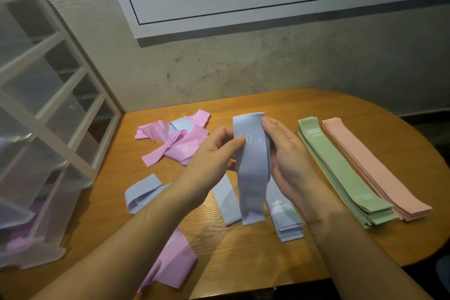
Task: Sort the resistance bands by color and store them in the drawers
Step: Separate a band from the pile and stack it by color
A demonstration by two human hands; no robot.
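Both hands hold a blue resistance band (pixel 252 168) upright above the wooden table (pixel 243 258): left hand (pixel 214 153) pinches its 9 o'clock edge, right hand (pixel 287 156) cups the 3 o'clock edge, fingers loosely curved. Drawer unit (pixel 48 114) stands at 9 o'clock.

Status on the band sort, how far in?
Done: green stack and peach stack lie squared up at right. In hand: left hand and right hand hold a blue band. Left: pink tangle, loose blue bands, then the drawers.
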